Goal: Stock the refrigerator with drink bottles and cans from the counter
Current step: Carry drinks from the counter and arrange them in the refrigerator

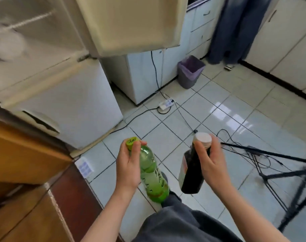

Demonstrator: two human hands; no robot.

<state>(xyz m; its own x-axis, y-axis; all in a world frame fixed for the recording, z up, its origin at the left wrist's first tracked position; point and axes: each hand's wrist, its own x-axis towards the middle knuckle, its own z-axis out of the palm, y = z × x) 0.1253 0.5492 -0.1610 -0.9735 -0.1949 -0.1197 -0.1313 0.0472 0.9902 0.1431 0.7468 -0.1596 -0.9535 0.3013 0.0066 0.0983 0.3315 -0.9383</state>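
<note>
My left hand (129, 165) grips a green drink bottle (153, 175) by its neck, just under the green cap. My right hand (210, 163) holds a dark drink bottle (190, 173) with a white cap, fingers curled round its neck. Both bottles hang tilted over the tiled floor. The cream refrigerator (65, 95) stands at the upper left. Its upper door (131, 23) is swung open, and the wire shelves inside are blurred. The lower door is closed.
A brown wooden counter (26, 163) runs along the left edge. A grey bin (190, 72) with a purple liner stands by white cabinets. A power strip (166, 103) and cables cross the floor. A black tripod (288, 172) stands at the right. Another person's legs (236, 32) are at the back.
</note>
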